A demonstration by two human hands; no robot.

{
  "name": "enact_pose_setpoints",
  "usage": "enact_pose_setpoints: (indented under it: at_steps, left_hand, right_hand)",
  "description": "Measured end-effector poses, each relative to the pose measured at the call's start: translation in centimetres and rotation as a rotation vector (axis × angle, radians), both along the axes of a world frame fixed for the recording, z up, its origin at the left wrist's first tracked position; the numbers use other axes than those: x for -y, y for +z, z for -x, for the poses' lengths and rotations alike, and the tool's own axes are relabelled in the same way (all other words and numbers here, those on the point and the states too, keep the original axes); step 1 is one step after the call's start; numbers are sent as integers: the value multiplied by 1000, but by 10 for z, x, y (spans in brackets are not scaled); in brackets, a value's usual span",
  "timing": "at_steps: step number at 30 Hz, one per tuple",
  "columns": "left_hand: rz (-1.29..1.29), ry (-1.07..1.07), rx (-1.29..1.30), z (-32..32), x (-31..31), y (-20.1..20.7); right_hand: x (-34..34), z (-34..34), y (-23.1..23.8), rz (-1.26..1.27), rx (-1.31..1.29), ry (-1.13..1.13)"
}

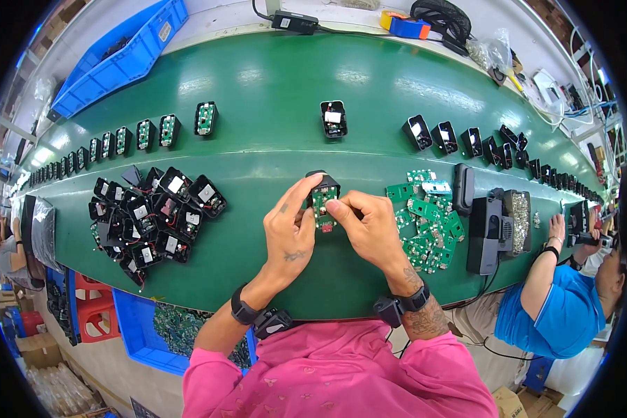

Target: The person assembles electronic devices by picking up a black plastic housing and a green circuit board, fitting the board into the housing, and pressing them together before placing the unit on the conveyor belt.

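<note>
Over the near middle of the green table, my left hand is closed around a small black plastic housing. A green circuit board lies over the housing's open face, with a red part at its near end. My right hand is closed on it from the right, its thumb on the board. How far the board sits inside the housing is hidden by my fingers. Left of my hands is a heap of black housings with wires and white parts inside. To the right lies a pile of loose green circuit boards.
A single black housing stands beyond my hands, between two rows of housings. Right of the board pile are a grey device and a container of small metal parts. A blue crate sits far left; a co-worker is at right.
</note>
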State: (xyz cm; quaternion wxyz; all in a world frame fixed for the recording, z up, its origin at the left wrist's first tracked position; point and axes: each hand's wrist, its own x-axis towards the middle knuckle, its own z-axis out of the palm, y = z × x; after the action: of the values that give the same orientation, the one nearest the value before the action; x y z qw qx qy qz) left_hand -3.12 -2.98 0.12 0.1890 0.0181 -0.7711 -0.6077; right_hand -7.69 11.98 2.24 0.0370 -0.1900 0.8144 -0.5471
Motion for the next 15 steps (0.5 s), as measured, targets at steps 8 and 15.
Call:
enact_pose_setpoints:
  at_steps: [8,15]
  left_hand:
    - [-336,-235,171,2,12,1]
    - [-324,-171,184,6,8,-3]
  right_hand:
    - [-3,4,-4,-26,78,-71]
    - [5,2,-17,45,5,-105]
